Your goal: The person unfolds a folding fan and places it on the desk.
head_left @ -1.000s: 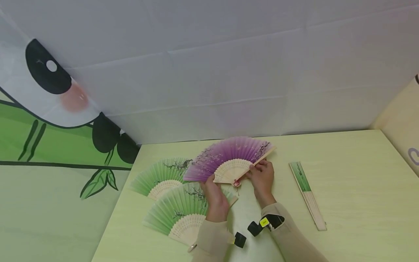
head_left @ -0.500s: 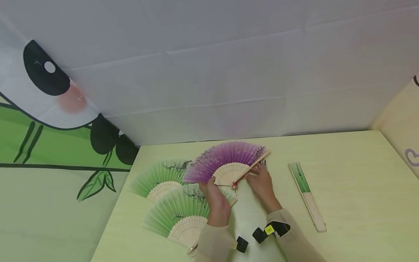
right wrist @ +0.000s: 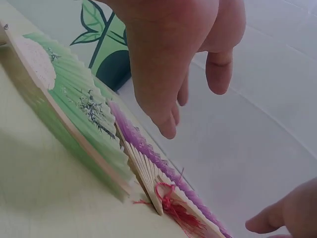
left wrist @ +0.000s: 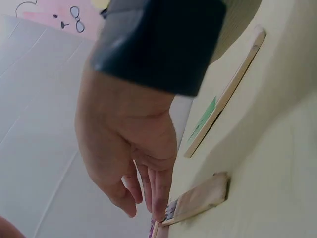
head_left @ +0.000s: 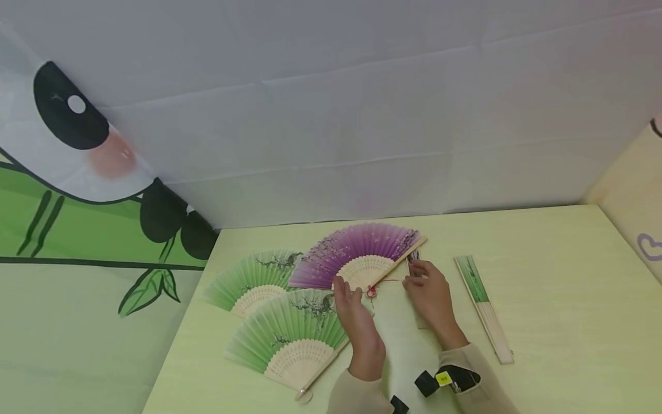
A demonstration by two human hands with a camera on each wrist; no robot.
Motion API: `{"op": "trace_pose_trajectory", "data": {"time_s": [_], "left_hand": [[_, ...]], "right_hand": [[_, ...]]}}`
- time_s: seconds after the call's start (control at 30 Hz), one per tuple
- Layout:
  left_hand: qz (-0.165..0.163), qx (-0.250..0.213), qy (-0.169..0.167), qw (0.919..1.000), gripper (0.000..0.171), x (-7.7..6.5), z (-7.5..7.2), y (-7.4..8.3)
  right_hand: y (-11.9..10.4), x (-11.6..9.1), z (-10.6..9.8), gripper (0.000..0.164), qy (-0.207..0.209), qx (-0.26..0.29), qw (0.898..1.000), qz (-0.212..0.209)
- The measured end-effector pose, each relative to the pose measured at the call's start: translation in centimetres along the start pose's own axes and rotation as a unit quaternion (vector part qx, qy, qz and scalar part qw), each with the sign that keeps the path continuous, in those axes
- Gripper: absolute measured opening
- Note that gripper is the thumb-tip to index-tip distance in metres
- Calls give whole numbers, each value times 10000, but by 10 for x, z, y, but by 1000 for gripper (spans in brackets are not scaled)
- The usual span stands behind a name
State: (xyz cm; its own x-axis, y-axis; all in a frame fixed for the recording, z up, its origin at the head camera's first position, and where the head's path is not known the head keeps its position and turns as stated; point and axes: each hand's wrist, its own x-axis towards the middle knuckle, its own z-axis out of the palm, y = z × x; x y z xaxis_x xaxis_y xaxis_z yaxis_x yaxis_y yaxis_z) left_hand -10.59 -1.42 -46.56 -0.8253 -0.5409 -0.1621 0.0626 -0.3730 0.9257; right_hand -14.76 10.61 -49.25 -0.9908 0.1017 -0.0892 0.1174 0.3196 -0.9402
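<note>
A spread purple fan (head_left: 364, 244) with pale ribs lies at the back of the table, its red tassel (head_left: 371, 292) at the pivot. My left hand (head_left: 359, 328) is just in front of it, fingers extended and apart from one another, gripping nothing. Beside the purple fan's right edge lies a folded fan (left wrist: 202, 197) with a dark patterned end, partly hidden by my right hand (head_left: 429, 296). That hand's fingertips are at the patterned end, with the thumb apart; they seem to touch it. Two spread green fans (head_left: 305, 319) (head_left: 258, 276) lie to the left.
A folded green fan (head_left: 485, 310) lies to the right of my right hand. The pale table (head_left: 569, 287) ends at a white cloth backdrop (head_left: 362, 144). A printed panel (head_left: 103, 230) stands on the left side.
My left hand has let go of the purple fan and drawn back to the right. The right hand has left its edge for the folded fan, more of which now shows.
</note>
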Motion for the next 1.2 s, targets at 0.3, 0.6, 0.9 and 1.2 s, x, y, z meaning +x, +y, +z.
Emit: {"op": "trace_pose_trajectory", "data": {"time_s": [0.3, 0.6, 0.9, 1.2], "left_hand": [[-23, 348, -443, 9984, 56, -14, 10, -18], [-387, 580, -812, 9943, 52, -15, 16, -39], [-777, 613, -1202, 9878, 55, -17, 22, -47], [-856, 562, -1298, 9862, 57, -18, 24, -49]], "right_hand": [[6, 0, -11, 51, 516, -28, 9986, 96], [24, 3, -14, 58, 527, -337, 9980, 33], [31, 3, -2, 66, 681, -1281, 9883, -470], [31, 3, -4, 54, 852, -1551, 9821, -640]]}}
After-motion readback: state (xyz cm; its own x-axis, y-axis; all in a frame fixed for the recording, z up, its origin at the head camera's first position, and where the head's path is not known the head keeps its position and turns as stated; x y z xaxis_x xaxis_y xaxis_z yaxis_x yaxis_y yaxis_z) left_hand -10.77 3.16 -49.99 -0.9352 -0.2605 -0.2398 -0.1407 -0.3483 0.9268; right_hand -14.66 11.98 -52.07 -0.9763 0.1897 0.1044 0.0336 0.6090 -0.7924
